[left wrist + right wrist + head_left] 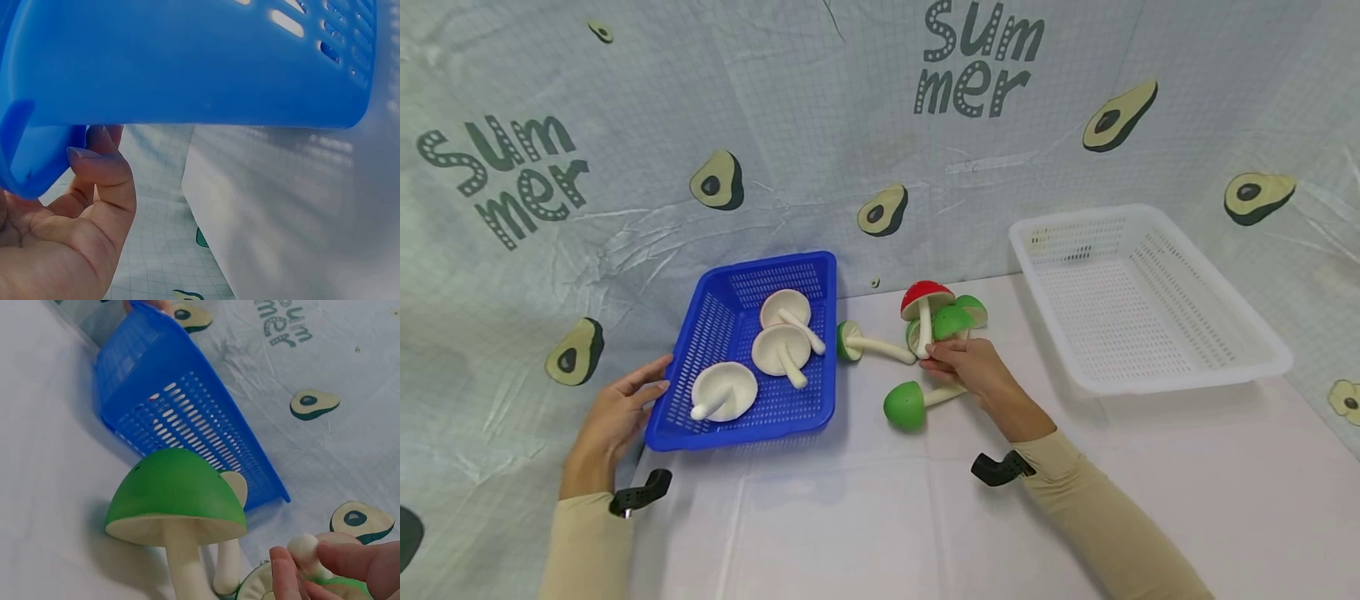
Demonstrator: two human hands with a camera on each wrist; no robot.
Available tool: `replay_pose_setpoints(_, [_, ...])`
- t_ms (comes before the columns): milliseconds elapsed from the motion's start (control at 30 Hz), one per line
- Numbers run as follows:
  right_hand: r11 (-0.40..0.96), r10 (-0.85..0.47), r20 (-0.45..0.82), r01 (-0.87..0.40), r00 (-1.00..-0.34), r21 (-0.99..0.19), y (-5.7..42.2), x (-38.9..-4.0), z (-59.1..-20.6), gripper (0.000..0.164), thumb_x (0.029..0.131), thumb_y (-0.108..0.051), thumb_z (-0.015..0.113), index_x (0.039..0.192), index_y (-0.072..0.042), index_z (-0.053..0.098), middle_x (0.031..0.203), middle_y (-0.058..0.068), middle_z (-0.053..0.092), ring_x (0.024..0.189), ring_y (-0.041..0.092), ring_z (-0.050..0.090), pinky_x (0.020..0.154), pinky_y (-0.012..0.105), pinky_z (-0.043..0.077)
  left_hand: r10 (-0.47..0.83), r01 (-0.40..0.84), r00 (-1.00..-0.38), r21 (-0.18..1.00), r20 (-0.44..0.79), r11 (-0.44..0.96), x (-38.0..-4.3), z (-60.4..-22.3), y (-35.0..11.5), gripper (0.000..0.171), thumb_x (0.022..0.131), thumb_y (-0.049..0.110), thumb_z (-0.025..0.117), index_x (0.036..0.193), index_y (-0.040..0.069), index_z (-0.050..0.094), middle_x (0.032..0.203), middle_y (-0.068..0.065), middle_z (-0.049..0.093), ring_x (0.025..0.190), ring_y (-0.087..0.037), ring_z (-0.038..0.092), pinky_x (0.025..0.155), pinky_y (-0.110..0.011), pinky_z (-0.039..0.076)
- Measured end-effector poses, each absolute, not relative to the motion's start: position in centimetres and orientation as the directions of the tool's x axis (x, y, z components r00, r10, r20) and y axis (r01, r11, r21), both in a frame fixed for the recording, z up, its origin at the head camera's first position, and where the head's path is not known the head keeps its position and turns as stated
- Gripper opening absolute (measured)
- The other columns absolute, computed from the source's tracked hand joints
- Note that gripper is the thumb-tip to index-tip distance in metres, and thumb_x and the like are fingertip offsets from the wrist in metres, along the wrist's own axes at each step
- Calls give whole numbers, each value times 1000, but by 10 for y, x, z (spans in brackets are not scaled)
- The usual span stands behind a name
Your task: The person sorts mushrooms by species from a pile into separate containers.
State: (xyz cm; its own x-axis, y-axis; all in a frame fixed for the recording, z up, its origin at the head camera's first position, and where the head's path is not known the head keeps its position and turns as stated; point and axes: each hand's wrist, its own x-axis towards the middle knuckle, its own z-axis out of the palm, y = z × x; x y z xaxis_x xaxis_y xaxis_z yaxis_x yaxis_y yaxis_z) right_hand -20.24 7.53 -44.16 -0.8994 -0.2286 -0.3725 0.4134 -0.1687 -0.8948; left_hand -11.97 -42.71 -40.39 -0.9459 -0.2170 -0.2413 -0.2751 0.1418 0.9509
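Note:
My left hand (613, 412) grips the left rim of the blue plastic basket (830, 367), fingers curled at its edge in the left wrist view. Three toy mushrooms lie in the basket with pale undersides and stems up, among them one mushroom (724, 392) near the front. Between thumb and fingers, my right hand (977, 371) pinches the stem end of a red-capped toy mushroom (927, 293), its cap uppermost. Behind and beside it several green-capped mushrooms (953, 322) are bunched together. A green mushroom (904, 406) lies just in front of the right hand, its stem tip partly hidden.
Another green mushroom (850, 342) lies on its side against the blue basket's right wall. A white perforated basket (1195, 385) stands at the right of the white table (850, 517). Behind the table hangs a cloth (790, 125) printed with avocados and lettering.

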Motion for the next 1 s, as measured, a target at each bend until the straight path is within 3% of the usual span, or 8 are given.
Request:
replay_pose_setpoints(333, [-326,-389,-307,442,-868,-836,77,-203,-442,44,101,1,56,142,14,45,102,12,70,93,15,73,93,28,56,-225,-279,-944,948,-241,155,-120,-404,-427,60,100,19,67,155,15,43,118,11,52,93,-2,64,75,-18,57])
replay_pose_setpoints(533, [-266,-416,-259,389,-872,-882,76,-203,-442,50,98,2,59,145,12,43,124,21,63,99,15,70,95,30,55,-231,-286,-943,940,-242,186,-121,-405,-427,59,101,21,65,155,16,44,119,12,51,94,-2,64,76,-18,57])
replay_pose_setpoints(800, [-252,-449,-205,343,-870,-905,75,-206,-435,61,97,4,61,154,-2,39,127,16,61,102,13,66,98,30,55,-222,-272,-948,946,-230,180,-121,-406,-429,58,101,20,66,154,16,45,119,12,53,94,-1,64,76,-17,56])
replay_pose_setpoints(1000, [-213,-467,-204,334,-860,-918,76,-208,-430,51,99,0,60,148,5,44,140,21,58,107,11,65,109,40,47,-228,-284,-943,943,-242,172,-122,-405,-428,60,101,19,66,155,14,42,119,13,52,94,-2,64,75,-17,56])
